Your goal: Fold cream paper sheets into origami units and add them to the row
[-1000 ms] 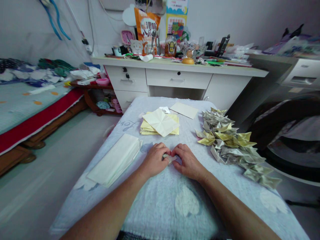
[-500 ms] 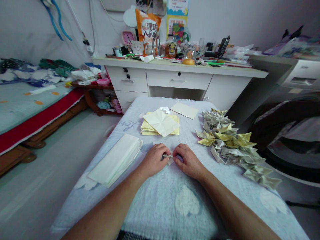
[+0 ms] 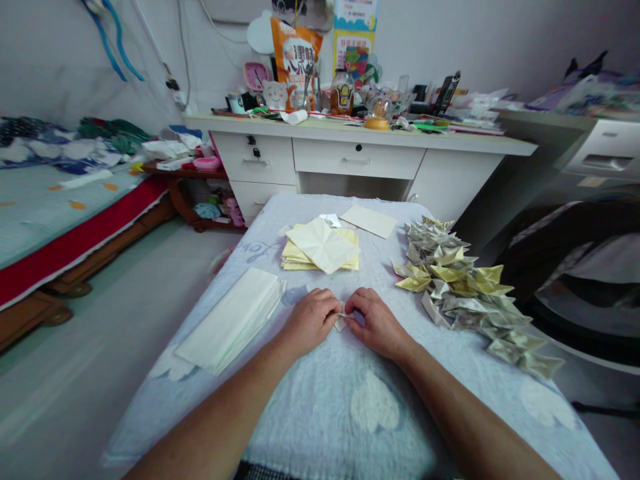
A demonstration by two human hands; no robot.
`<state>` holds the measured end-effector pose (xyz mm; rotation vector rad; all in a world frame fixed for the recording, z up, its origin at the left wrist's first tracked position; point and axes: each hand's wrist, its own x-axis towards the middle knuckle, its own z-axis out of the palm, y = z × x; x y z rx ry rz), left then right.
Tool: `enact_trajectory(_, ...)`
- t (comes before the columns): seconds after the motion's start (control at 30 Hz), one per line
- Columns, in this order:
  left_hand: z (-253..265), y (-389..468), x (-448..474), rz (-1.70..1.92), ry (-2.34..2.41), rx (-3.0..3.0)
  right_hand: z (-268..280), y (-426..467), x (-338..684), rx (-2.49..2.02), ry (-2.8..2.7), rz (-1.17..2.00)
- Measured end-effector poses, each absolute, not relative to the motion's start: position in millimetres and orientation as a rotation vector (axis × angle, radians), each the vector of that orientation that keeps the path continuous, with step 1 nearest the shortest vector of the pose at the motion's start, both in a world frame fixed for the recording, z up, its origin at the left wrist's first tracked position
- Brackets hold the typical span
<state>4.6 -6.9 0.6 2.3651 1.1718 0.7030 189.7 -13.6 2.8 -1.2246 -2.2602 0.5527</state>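
A small folded piece of paper [image 3: 341,323] is pinched between my two hands above the cloth. My left hand [image 3: 314,320] grips its left side, and my right hand [image 3: 373,322] grips its right side; the fingers cover much of it. Beyond my hands lies a stack of yellow paper [image 3: 295,259] with a creased white sheet [image 3: 324,245] on top. Left of my left hand is a pile of long folded white paper [image 3: 233,317]. To the right of my right hand sit rows of folded paper pieces [image 3: 465,287], grey-white and yellow with pointed tips.
A blue patterned cloth [image 3: 320,407] covers the table. A flat pale card [image 3: 369,221] lies near its far edge. Behind stands a white desk [image 3: 360,157] crowded with a jar [image 3: 342,93], an orange bag [image 3: 295,63] and other items. A bed [image 3: 60,207] is at left, a washing machine [image 3: 600,153] at right.
My left fingers have shifted slightly right and closed nearer to my right fingertips around the folded paper. The stacks and paper pieces stay where they were.
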Motion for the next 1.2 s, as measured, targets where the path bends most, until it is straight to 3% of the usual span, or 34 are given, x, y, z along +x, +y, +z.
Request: enact_trajectory(1.2,1.8,1.1,5.4,0.704,1.220,2.106,1.1,-12.6,189.0,-1.235,-2.224,0.544)
